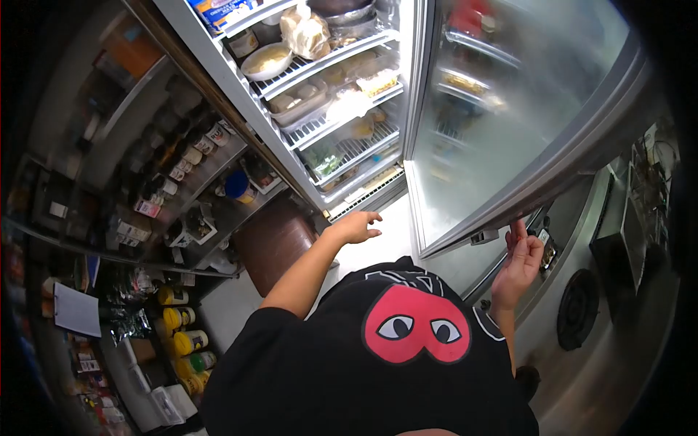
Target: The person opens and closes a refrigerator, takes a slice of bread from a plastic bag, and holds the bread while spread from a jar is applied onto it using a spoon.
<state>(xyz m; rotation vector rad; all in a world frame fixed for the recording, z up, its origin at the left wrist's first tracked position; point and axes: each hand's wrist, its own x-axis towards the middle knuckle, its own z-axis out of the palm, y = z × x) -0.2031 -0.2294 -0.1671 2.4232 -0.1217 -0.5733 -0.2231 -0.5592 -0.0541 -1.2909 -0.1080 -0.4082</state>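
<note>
Fridge (340, 94), top centre of the frame, standing open and lit inside. Its glass door (502, 123) is swung out to the upper right, the near edge slanting down toward the middle of the frame.

Right hand (520, 261): right of centre, at the lower edge of the door. Fingers bent and raised to the edge, tips partly out of view; whether they grip it or only rest there, cannot tell.

Left hand (356, 227): centre, in the air below the lowest shelf, well apart from the right hand. Holds nothing; fingers loosely extended, slightly curled, pointing toward the door.

Wire shelves in the fridge. Upper: white bowl (267, 62) with pale food, a bagged item (305, 33) just beside it on the right. Below: clear tub (299, 102). Lower again: greens (323, 161), seen through clear plastic.

Left side: rack (190, 196) of jars and boxes, a blue-lidded tub (238, 186) among them. Brown box-like piece (273, 247) between rack and left hand. Yellow tubs (190, 341) in a row, lower left. Round black item (579, 309), lower right.
</note>
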